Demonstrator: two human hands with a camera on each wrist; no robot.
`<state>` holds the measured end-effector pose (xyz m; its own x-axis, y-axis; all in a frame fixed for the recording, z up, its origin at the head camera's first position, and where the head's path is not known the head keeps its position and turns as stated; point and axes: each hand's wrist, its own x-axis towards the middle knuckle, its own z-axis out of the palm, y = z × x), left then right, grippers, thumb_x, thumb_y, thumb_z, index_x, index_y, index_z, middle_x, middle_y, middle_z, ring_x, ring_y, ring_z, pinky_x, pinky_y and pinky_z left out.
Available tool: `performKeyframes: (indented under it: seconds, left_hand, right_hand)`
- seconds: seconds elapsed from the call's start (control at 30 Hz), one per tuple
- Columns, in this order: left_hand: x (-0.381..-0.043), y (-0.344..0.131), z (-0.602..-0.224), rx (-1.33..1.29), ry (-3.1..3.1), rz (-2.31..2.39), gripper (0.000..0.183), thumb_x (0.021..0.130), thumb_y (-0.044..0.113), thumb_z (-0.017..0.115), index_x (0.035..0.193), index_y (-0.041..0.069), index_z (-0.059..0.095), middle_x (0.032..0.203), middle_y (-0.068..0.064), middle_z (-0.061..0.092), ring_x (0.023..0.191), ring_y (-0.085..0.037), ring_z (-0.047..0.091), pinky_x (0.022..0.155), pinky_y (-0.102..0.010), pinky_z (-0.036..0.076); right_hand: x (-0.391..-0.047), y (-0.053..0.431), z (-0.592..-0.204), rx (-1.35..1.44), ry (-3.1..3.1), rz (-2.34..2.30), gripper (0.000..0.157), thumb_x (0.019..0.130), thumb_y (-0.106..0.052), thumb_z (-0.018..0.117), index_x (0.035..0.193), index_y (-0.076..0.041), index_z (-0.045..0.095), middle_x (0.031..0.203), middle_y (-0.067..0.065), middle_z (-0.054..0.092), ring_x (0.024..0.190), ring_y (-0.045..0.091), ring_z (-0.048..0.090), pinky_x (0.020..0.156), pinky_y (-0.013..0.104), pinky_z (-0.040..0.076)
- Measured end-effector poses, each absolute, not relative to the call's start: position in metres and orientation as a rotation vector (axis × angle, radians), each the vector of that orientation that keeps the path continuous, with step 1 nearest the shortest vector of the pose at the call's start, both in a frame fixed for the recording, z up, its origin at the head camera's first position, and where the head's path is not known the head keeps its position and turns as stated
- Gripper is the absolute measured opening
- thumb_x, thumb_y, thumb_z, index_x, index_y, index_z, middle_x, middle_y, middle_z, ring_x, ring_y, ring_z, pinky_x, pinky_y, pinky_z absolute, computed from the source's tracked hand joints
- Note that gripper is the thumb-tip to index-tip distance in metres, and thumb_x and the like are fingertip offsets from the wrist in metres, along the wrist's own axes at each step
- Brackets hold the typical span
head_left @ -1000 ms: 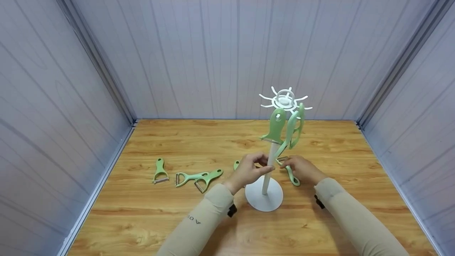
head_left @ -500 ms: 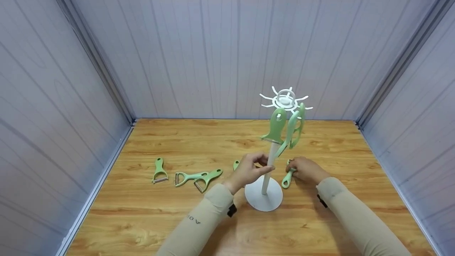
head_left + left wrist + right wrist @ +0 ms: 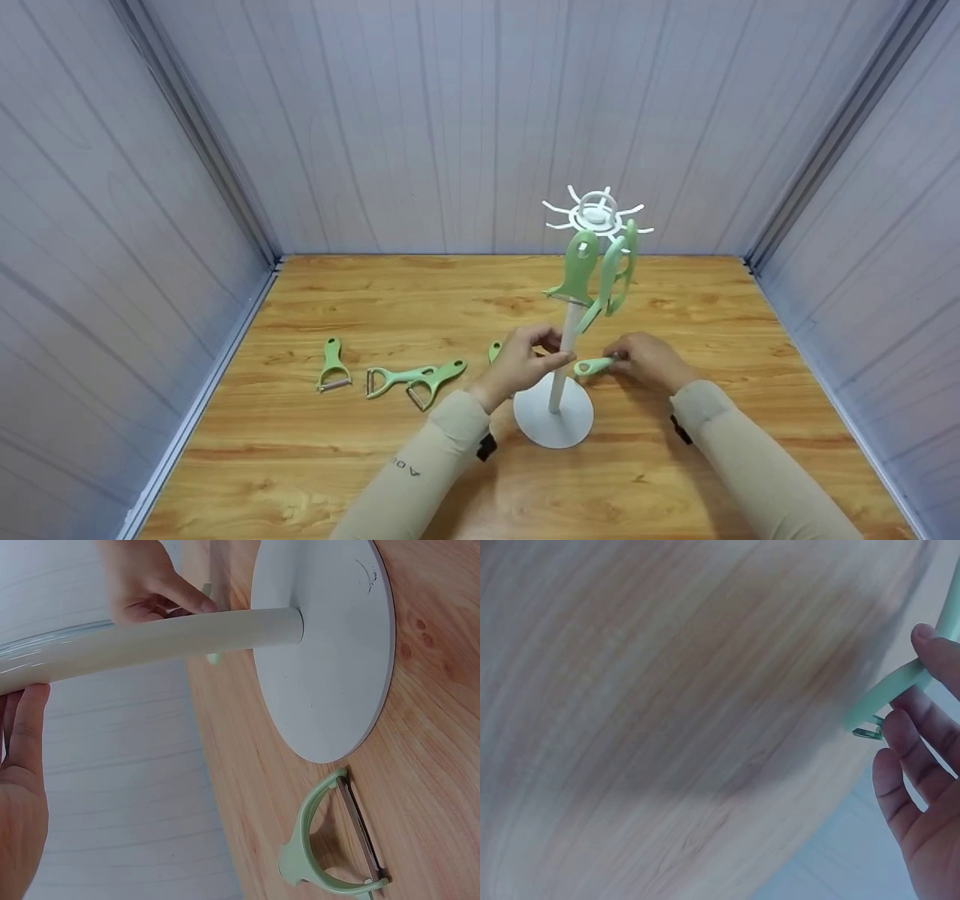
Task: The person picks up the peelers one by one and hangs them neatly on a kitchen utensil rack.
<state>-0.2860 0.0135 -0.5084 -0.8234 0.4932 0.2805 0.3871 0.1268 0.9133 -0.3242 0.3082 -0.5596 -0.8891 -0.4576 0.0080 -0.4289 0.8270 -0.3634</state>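
The right hand, right of centre in the head view, has its fingers curled round the head end of a green peeler, whose handle points left toward the pole just above the desk. In the right wrist view the peeler's arm crosses the right edge of the frame under the fingertips; the rest of it is cut off, and the wood there is blurred.

The left hand, at centre, wraps its fingers around the white pole of the hanging stand, about midway up. In the left wrist view only the palm and part of the fingers show at the left edge, so the grip is clearer from the head camera.

The stand's round base sits flat on the wooden desk, with bare wood in front of it and to the right. At the top, in the upper centre, a white hook ring carries hanging green peelers.

Just left of the left hand another peeler lies partly hidden behind it. Farther left lie a crossed pair of peelers and a single peeler, well apart from the stand.

Grey panelled walls close the desk on three sides, meeting it along metal edge strips.
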Motion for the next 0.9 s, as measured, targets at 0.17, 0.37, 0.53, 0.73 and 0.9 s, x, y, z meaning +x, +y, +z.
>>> performKeyframes:
  seconds: [0.17, 0.37, 0.53, 0.73, 0.9]
  left_hand:
    - [-0.286, 0.013, -0.508, 0.897, 2.288, 1.81, 0.014, 0.101, 0.015, 0.08, 0.11, 0.004, 0.077, 0.103, -0.012, 0.078, 0.092, -0.007, 0.07, 0.08, -0.023, 0.061]
    - [-0.285, 0.014, -0.509, 0.883, 2.274, 1.81, 0.016, 0.101, 0.014, 0.079, 0.111, 0.002, 0.077, 0.103, -0.013, 0.078, 0.091, -0.006, 0.07, 0.08, -0.024, 0.062]
    - [-0.285, 0.013, -0.508, 0.896, 2.276, 1.819, 0.015, 0.101, 0.012, 0.079, 0.113, 0.002, 0.077, 0.103, -0.013, 0.079, 0.09, -0.006, 0.07, 0.082, -0.028, 0.063]
    - [-0.284, 0.013, -0.508, 0.876, 2.241, 1.836, 0.02, 0.102, 0.014, 0.079, 0.116, -0.001, 0.077, 0.104, -0.014, 0.079, 0.091, -0.006, 0.07, 0.08, -0.025, 0.063]
    - [-0.284, 0.012, -0.507, 0.864, 2.251, 1.828, 0.017, 0.101, 0.015, 0.079, 0.114, 0.004, 0.078, 0.105, -0.012, 0.078, 0.091, -0.006, 0.069, 0.08, -0.025, 0.063]
  right_hand:
    - [-0.319, 0.309, -0.552, -0.599, 2.946, -0.663, 0.02, 0.099, -0.018, 0.082, 0.117, -0.01, 0.085, 0.098, 0.005, 0.079, 0.081, 0.016, 0.064, 0.076, 0.045, 0.057]
    - [-0.313, 0.313, -0.55, -0.577, 3.012, -0.766, 0.019, 0.096, -0.012, 0.084, 0.114, -0.006, 0.085, 0.094, 0.008, 0.072, 0.078, 0.017, 0.054, 0.069, 0.036, 0.046]
    - [-0.308, 0.315, -0.551, -0.553, 3.056, -0.877, 0.016, 0.094, -0.009, 0.085, 0.11, -0.005, 0.085, 0.102, 0.013, 0.068, 0.081, 0.021, 0.054, 0.071, 0.034, 0.043]
    - [-0.304, 0.318, -0.552, -0.593, 3.1, -0.912, 0.017, 0.094, -0.008, 0.085, 0.11, -0.004, 0.085, 0.115, 0.019, 0.075, 0.09, 0.031, 0.064, 0.075, 0.039, 0.049]
    - [-0.303, 0.318, -0.549, -0.58, 3.107, -0.96, 0.017, 0.094, -0.008, 0.084, 0.111, -0.003, 0.084, 0.109, 0.015, 0.08, 0.087, 0.024, 0.064, 0.073, 0.036, 0.048]
